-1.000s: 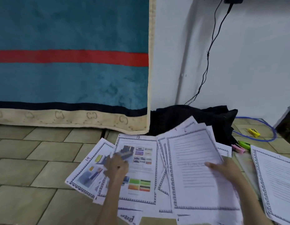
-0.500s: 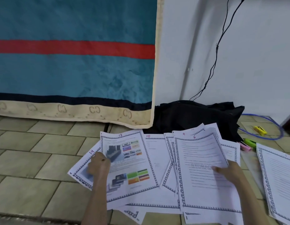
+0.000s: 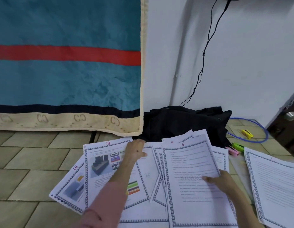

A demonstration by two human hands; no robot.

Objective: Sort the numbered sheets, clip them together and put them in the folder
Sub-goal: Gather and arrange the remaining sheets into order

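Left hand (image 3: pixel 136 150) covering sheet 10's number (image 3: pixel 148 170) — sheet 14 (image 3: pixel 72 183) half hidden

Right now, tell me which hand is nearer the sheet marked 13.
Left. The left hand lies over the top right corner of sheet 13; the right hand rests on sheet 6, farther right.

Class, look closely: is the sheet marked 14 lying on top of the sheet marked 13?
No, sheet 13 overlaps sheet 14, covering its right edge.

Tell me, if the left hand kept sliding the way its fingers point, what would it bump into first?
Probably the black bag just beyond the sheets; the left hand points up and away toward it, though depth is hard to judge.
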